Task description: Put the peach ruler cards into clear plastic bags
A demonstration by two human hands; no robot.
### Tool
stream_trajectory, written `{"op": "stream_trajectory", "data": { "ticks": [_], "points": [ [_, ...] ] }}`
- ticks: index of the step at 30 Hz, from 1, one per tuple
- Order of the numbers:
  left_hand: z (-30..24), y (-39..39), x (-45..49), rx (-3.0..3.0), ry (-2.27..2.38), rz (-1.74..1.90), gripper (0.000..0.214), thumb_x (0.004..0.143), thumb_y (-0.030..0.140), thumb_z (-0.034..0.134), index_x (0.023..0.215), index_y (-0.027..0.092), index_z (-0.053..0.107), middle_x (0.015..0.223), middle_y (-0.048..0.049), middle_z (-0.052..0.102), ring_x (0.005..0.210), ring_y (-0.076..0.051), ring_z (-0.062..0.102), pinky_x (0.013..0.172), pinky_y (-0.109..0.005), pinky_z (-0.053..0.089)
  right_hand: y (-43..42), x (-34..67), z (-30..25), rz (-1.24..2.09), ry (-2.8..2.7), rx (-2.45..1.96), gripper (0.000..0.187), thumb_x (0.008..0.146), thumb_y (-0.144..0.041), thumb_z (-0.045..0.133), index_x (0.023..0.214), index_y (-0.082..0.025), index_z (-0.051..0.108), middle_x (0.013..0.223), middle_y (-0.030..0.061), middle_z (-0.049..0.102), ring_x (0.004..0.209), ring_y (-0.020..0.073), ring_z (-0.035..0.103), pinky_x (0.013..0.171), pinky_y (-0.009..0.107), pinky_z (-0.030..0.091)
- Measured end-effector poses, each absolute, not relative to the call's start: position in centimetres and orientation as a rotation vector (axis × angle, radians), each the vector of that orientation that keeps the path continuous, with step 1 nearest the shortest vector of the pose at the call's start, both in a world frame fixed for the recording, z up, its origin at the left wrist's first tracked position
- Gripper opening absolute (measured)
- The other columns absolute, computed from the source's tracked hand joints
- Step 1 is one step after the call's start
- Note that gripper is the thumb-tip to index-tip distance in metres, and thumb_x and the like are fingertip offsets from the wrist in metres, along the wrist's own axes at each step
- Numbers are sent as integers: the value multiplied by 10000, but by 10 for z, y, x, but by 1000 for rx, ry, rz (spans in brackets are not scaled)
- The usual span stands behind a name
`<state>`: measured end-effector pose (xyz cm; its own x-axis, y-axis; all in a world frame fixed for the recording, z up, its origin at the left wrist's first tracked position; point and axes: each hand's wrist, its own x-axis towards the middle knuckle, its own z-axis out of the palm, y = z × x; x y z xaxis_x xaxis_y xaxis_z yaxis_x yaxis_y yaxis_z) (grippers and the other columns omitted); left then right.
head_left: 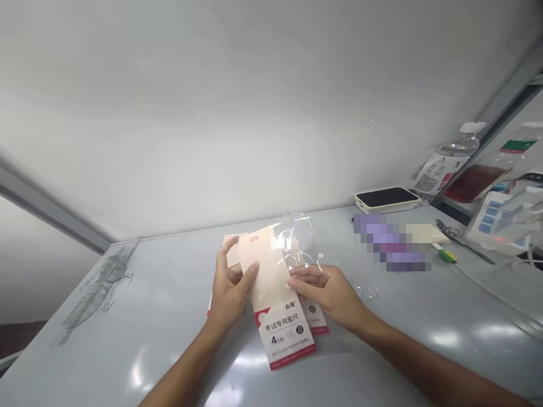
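My left hand [229, 288] grips a long beige card [271, 282] with a red and white printed lower end, thumb on its front. A second similar card [231, 254] sits behind it in the same hand. My right hand [328, 294] pinches the card's right edge together with a clear plastic sleeve [299, 243] that sticks up behind the cards. Another printed card end [316, 319] shows under my right hand. All of this is held just above the grey table [169, 339].
A phone [387, 199] lies at the table's back edge near the white wall. A pixelated patch [394, 246], a green and yellow marker [446, 255], scissors [462, 240], a plastic bottle [449, 161] and a white device [500, 220] with cable sit at the right.
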<state>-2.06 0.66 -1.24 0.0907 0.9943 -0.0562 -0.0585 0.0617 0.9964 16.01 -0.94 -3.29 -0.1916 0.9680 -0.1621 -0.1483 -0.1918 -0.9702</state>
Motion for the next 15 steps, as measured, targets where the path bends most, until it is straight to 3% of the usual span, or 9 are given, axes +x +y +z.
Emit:
{"op": "stream_trajectory", "data": {
  "ticks": [5,9,15],
  "points": [
    [-10,2,-18,1192,1134,1135,729,755,332,557,1335,269,120,678,14,628,558,-140,602,502,-251,488,-8,160,-35,1533,-1129,-1099,287,682,-376,653,864,-153,656,732,43,690,699,185,640,650,303,501],
    [-8,1,-17,1254,1160,1115,782,749,332,561,1361,264,80,550,67,561,434,-96,521,476,-229,466,-10,159,-34,1599,-1128,-1050,318,691,-352,649,936,-149,648,804,65,693,759,208,643,704,336,507],
    [-4,2,-16,1313,1165,981,713,763,332,548,1356,260,158,462,110,465,346,-46,392,480,-194,439,-11,156,-28,1745,-1208,-869,303,730,-308,615,994,-164,646,897,74,686,796,217,643,765,376,496]
  ]
}}
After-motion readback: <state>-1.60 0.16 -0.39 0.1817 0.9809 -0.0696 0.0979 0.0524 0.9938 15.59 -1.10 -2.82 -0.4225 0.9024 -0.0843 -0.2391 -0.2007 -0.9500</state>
